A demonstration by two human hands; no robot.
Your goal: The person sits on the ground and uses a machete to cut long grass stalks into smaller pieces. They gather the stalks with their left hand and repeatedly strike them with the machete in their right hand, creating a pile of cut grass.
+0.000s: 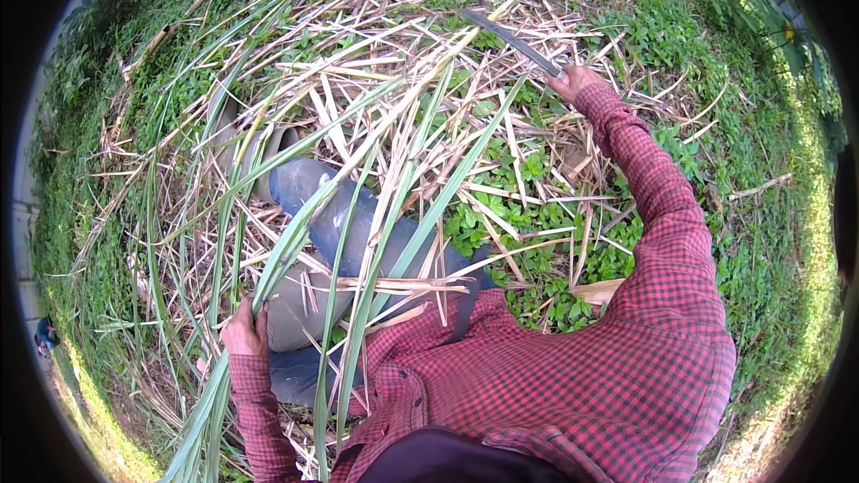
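Note:
My left hand [243, 331], low on the left, is closed around the leafy end of a long green cane-like stalk [297, 231]. The stalk slants across my legs toward the far right, with long narrow leaves spreading around it. My right hand [577, 83], stretched out at the far right, grips a machete [514, 39] with a long, dark, slightly curved blade. Its handle is hidden inside my fist. The blade points up and left, its tip close to the stalk's far part; I cannot tell whether they touch.
Dry straw-coloured leaves and cut stems [385, 45] litter the ground and lie partly over my bent legs [358, 215]. Low green plants [514, 250] grow around them. A thin pole-like stem [161, 36] lies at the far left. Another person [45, 335] is far off at the left edge.

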